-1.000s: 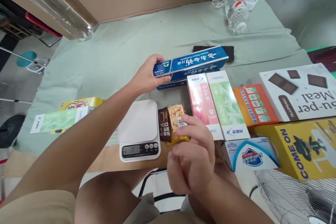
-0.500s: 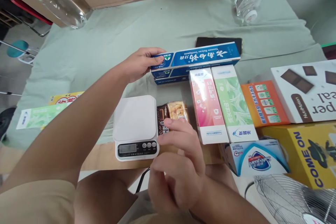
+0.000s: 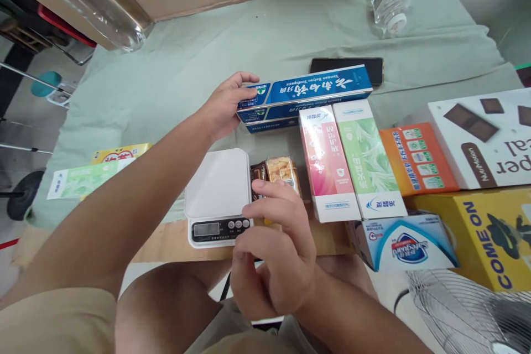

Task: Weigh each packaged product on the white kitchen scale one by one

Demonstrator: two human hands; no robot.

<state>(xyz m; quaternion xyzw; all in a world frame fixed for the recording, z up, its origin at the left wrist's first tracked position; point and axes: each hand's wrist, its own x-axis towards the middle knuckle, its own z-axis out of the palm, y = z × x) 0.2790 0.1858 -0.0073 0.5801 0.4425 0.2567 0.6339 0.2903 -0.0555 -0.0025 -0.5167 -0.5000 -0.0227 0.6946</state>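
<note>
My left hand (image 3: 230, 102) reaches over the table and grips the left end of a blue Yunnan Baiyao toothpaste box (image 3: 319, 86), thumb across its printed face. More blue box sides show right beneath it. My right hand (image 3: 276, 249) hovers in front of the table edge, fingers apart and loosely bent, with nothing visible in it. Just left of it sits a white kitchen scale (image 3: 218, 182) with a bare plate. Behind its fingertips lie a brown snack packet (image 3: 258, 171) and a clear-wrapped biscuit pack (image 3: 282, 170), both partly hidden.
Pink (image 3: 329, 163) and green (image 3: 369, 160) toothpaste boxes lie right of the snacks. Beyond are an orange box (image 3: 418, 157), a Safeguard box (image 3: 409, 243) and a yellow box (image 3: 477, 232). A phone (image 3: 375, 71) lies behind; a fan (image 3: 452, 310) stands lower right.
The blue toothpaste box has shifted slightly left and its right end sits a little lower. My view has moved slightly. The right hand keeps nearly the same pose.
</note>
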